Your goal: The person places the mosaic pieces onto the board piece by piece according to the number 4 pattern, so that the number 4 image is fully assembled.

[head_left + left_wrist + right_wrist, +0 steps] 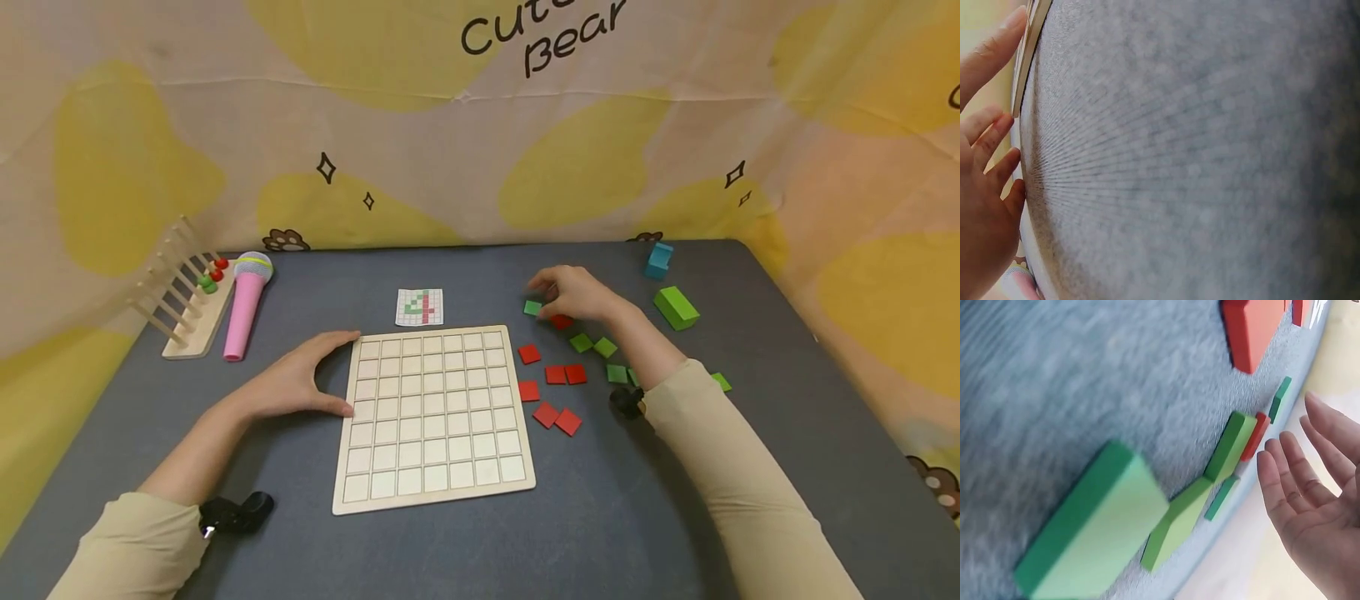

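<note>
My left hand rests at the left edge of a pale wooden grid board, thumb and fingers spread along that side. In the left wrist view its fingers reach the board's rim. My right hand hovers beyond the board's far right corner, fingers loosely bent and holding nothing. Just by its fingertips lie a green square tile and a red tile, the latter partly covered by the hand. More red tiles and green tiles are scattered between the board and the right forearm.
Behind the board lies a small card with a green and red 4 on a grid. A pink microphone and a wooden peg rack with beads stand far left. At right are a green block and a blue block.
</note>
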`<state>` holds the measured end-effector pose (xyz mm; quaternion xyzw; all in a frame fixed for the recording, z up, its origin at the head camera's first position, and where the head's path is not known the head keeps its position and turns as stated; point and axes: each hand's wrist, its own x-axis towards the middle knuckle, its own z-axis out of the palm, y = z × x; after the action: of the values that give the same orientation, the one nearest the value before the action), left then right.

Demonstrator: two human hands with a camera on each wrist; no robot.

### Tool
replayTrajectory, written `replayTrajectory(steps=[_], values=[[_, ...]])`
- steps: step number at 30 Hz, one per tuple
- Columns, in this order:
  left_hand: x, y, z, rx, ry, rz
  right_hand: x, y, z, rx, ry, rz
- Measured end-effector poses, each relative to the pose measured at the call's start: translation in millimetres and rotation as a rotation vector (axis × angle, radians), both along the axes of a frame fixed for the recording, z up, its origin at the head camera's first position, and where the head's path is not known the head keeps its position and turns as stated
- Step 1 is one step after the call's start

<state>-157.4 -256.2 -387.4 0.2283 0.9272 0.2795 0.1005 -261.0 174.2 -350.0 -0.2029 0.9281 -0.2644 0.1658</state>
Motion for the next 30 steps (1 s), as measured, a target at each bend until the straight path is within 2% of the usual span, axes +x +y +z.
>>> replayTrajectory(steps=[7,16,30], values=[[1.2,-0.3,-0.1,-0.013,0.006,-0.021,-0.5,-7.5,-5.8,-0.009,-0.017,0.024],[-0.7,1.0,-1.6,-0.025,-0.001,-0.029,0.4,-7.0,-10.8,-0.015,-0.019,0.002],[0.4,0.6,-2.7,-0.030,-0.002,-0.036,1.2,-12.6,-13.6,0.030,0.050,-0.025]])
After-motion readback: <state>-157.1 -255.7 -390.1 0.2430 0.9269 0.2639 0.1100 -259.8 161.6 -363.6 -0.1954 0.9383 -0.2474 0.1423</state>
